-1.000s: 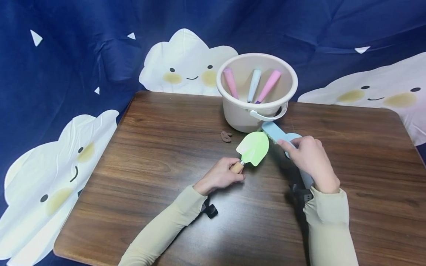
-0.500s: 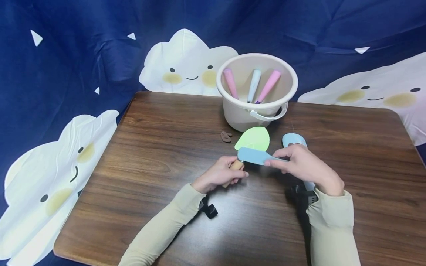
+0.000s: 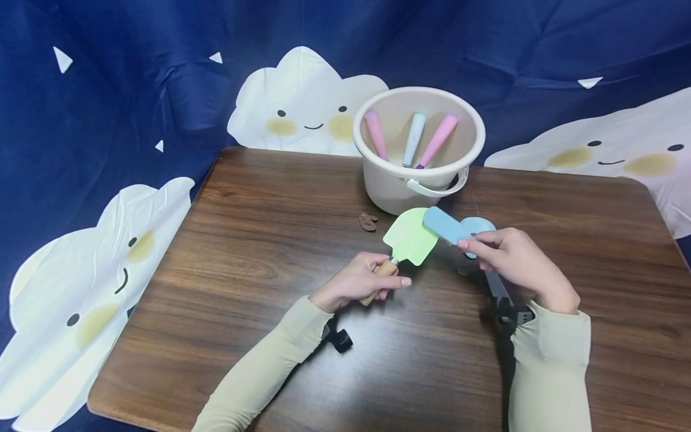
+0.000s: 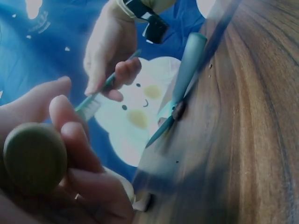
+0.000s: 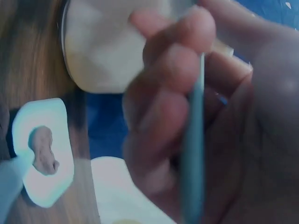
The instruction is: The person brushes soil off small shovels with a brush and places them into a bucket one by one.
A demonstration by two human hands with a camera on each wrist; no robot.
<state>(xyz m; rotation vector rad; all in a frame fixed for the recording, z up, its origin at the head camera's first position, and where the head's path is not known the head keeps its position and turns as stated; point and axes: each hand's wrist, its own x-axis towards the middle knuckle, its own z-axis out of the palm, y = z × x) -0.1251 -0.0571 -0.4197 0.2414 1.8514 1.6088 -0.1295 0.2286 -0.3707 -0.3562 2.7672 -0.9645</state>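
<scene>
My left hand (image 3: 358,281) grips the wooden handle (image 3: 386,267) of a light green trowel (image 3: 405,237), held above the table. My right hand (image 3: 520,261) pinches a blue brush (image 3: 445,227) by its handle; its head overlaps the right edge of the green blade. Pale bristles (image 4: 88,108) show in the left wrist view. Below the right hand a light blue trowel (image 3: 478,224) lies on the table, partly hidden by hand and brush. In the right wrist view a brown lump (image 5: 44,150) sits on its blade.
A cream bucket (image 3: 394,189) stands at the table's back, with two pink handles (image 3: 438,139) and a light blue handle (image 3: 414,138) inside it. A small brown piece (image 3: 368,222) lies left of the green blade. A dark blue cloth with clouds (image 3: 178,72) hangs behind the table.
The brush swept left and nearer across the green trowel's neck, then swung back to the blade's right edge. The green trowel tilted and turned face up again; my right hand shifted right.
</scene>
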